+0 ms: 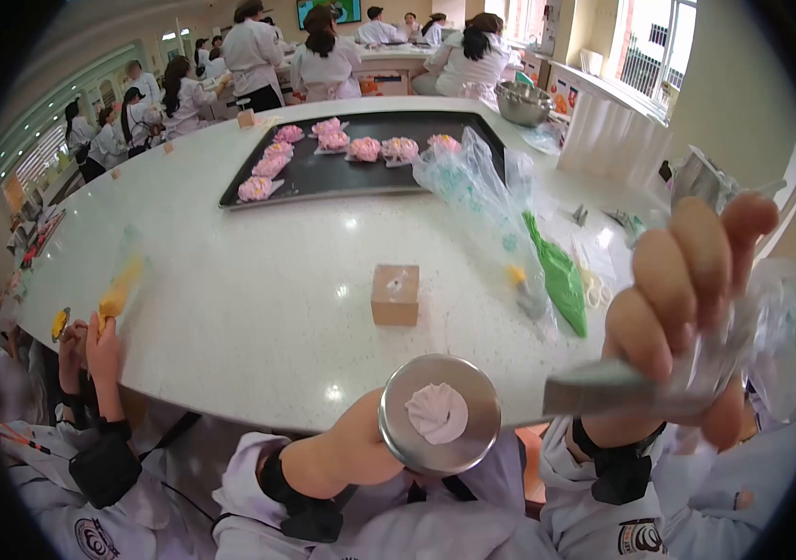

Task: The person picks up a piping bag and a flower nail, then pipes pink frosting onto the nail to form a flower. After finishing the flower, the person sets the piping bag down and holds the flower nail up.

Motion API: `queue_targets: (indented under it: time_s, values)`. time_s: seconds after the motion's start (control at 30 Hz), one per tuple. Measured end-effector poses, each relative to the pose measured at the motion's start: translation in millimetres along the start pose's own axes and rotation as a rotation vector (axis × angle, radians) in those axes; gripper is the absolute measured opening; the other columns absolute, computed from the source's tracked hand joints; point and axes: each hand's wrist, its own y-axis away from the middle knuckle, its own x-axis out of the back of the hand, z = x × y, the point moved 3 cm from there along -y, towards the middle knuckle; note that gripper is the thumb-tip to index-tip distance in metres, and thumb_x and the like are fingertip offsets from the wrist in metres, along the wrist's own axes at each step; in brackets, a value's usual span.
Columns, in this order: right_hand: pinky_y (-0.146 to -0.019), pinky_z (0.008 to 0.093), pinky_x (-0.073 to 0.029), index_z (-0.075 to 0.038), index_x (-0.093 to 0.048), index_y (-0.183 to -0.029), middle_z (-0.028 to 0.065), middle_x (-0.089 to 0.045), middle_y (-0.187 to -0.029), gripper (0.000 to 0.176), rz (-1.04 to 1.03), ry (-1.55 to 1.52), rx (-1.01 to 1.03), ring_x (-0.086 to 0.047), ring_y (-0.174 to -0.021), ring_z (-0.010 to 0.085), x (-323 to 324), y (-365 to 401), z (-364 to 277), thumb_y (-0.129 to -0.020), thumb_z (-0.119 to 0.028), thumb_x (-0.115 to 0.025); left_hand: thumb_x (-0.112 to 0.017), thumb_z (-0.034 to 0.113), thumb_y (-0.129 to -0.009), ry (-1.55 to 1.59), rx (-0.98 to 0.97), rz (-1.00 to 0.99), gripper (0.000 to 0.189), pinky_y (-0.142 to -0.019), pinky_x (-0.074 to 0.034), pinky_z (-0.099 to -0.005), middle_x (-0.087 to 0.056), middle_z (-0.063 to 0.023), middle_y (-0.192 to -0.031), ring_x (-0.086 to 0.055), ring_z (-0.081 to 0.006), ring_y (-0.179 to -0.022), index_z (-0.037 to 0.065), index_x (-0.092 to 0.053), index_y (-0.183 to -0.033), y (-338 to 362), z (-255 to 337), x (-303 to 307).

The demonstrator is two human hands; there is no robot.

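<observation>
My left hand (372, 431) holds up a round metal disc (400, 454) at the bottom centre; the disc hides its fingers. A pale pink ruffled piped piece (436, 413) sits in the middle of the disc. At the right, my right hand (673, 289) is raised close to the camera, its fingers curled above a blurred grey metal piece (600, 390) and clear plastic (720, 350). The metal piece points left, apart from the disc.
Beyond the wooden block (395, 295), a black tray (342, 177) holds several pink flowers. Clear bags (477, 187), a green-filled bag (558, 275) and a metal bowl (523, 104) lie to the right. At left, a person's hands (104, 350) hold a yellow-filled bag (120, 287).
</observation>
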Motion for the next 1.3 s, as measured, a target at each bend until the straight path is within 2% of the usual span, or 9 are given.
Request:
queue_targets:
  time_s: [0.1, 0.17, 0.23, 0.33, 0.57, 0.8, 0.9, 0.97, 1.3]
  values:
    - [-0.056, 0.0278, -0.035, -0.008, -0.034, -0.109, 0.0041, -0.032, -0.078, 0.065, -0.009, 0.116, -0.111, -0.034, -0.066, 0.0161, -11.6, 36.5, -6.8, -0.055, 0.006, -0.065, -0.053, 0.0, -0.069, -0.208, -0.011, -0.053, 0.043, -0.079, -0.035, -0.0275, -0.046, -0.0064, -0.104, -0.044, -0.0141, -0.094, 0.001, -0.037, -0.108, 21.9, -18.9, -22.2]
    - [-0.059, 0.0303, -0.038, -0.011, -0.04, -0.103, 0.0043, -0.044, -0.076, 0.044, -0.056, 0.222, -0.126, -0.044, -0.07, 0.0173, -17.4, 60.4, -10.4, -0.065, 0.003, -0.059, -0.058, 0.008, -0.067, 0.817, 0.238, 0.113, 0.038, -0.075, -0.041, -0.0298, -0.049, -0.0106, -0.099, -0.05, -0.0213, -0.086, 0.002, -0.044, -0.102, 36.6, -35.3, -40.7]
    - [-0.066, 0.0315, -0.04, -0.011, -0.041, -0.098, 0.0039, -0.052, -0.069, 0.023, -0.095, 0.126, -0.093, -0.052, -0.071, 0.0191, -24.6, 80.5, -10.8, -0.077, -0.007, -0.048, -0.057, 0.011, -0.069, 0.855, 0.334, 0.121, 0.036, -0.074, -0.041, -0.0293, -0.05, -0.0111, -0.097, -0.05, -0.0208, -0.086, 0.001, -0.044, -0.101, 49.1, -59.1, -46.2]
    - [-0.064, 0.0332, -0.042, -0.011, -0.042, -0.093, 0.0045, -0.054, -0.063, 0.012, 0.046, 0.173, 0.046, -0.055, -0.064, 0.0196, -38.8, 112.9, -7.2, -0.082, -0.016, -0.04, -0.046, -0.002, -0.073, 0.499, 0.256, -0.283, 0.044, -0.083, -0.031, -0.0256, -0.042, -0.0065, -0.109, -0.039, -0.0138, -0.099, -0.001, -0.031, -0.114, 68.1, -82.5, -61.2]
    - [-0.056, 0.0331, -0.043, -0.009, -0.04, -0.081, 0.0048, -0.05, -0.052, 0.02, 0.057, 0.277, -0.058, -0.053, -0.049, 0.0175, -57.7, 160.9, -11.2, -0.081, -0.028, -0.039, -0.055, 0.008, -0.071, 0.283, -0.154, -0.301, 0.04, -0.076, -0.036, -0.0258, -0.046, -0.0111, -0.101, -0.045, -0.0162, -0.089, -0.004, -0.04, -0.105, 78.7, -61.7, -104.9]
    - [-0.048, 0.0295, -0.043, -0.007, -0.041, -0.08, 0.007, -0.052, -0.053, 0.013, 0.167, 0.476, 0.291, -0.052, -0.045, 0.0179, -81.1, 171.3, -24.8, -0.08, -0.02, -0.039, -0.056, 0.014, -0.07, 0.283, -0.092, -0.332, 0.035, -0.074, -0.038, -0.0276, -0.048, -0.0132, -0.099, -0.048, -0.022, -0.086, -0.003, -0.046, -0.099, 88.8, -57.2, -116.6]
    - [-0.061, 0.0266, -0.039, -0.01, -0.05, -0.09, 0.0001, -0.05, -0.072, 0.017, 0.018, 0.39, 0.268, -0.048, -0.066, 0.0121, -80.2, 168.3, -20.3, -0.078, -0.022, -0.047, -0.055, 0.014, -0.071, 0.203, 0.007, -0.388, 0.033, -0.073, -0.038, -0.0285, -0.048, -0.0142, -0.098, -0.049, -0.025, -0.085, -0.002, -0.046, -0.098, 88.9, -54.6, -118.2]
    - [-0.043, 0.0275, -0.042, -0.007, -0.041, -0.077, 0.0071, -0.049, -0.05, 0.012, 0.065, 0.293, 0.111, -0.051, -0.043, 0.0176, -86.6, 166.6, -22.0, -0.079, -0.018, -0.041, -0.055, 0.014, -0.071, 0.189, 0.002, -0.4, 0.032, -0.073, -0.038, -0.029, -0.048, -0.0144, -0.098, -0.048, -0.026, -0.084, -0.002, -0.046, -0.097, 87.1, -58.6, -122.8]
    - [-0.038, 0.0277, -0.039, -0.005, -0.038, -0.072, 0.0072, -0.042, -0.046, 0.014, 0.253, 0.569, -0.023, -0.045, -0.039, 0.0166, -84.5, 188.8, -42.6, -0.078, -0.016, -0.043, -0.055, 0.016, -0.07, 0.189, -0.243, -0.475, 0.031, -0.073, -0.038, -0.0308, -0.047, -0.014, -0.1, -0.048, -0.0272, -0.085, 0.001, -0.048, -0.096, 66.9, -85.7, -150.2]
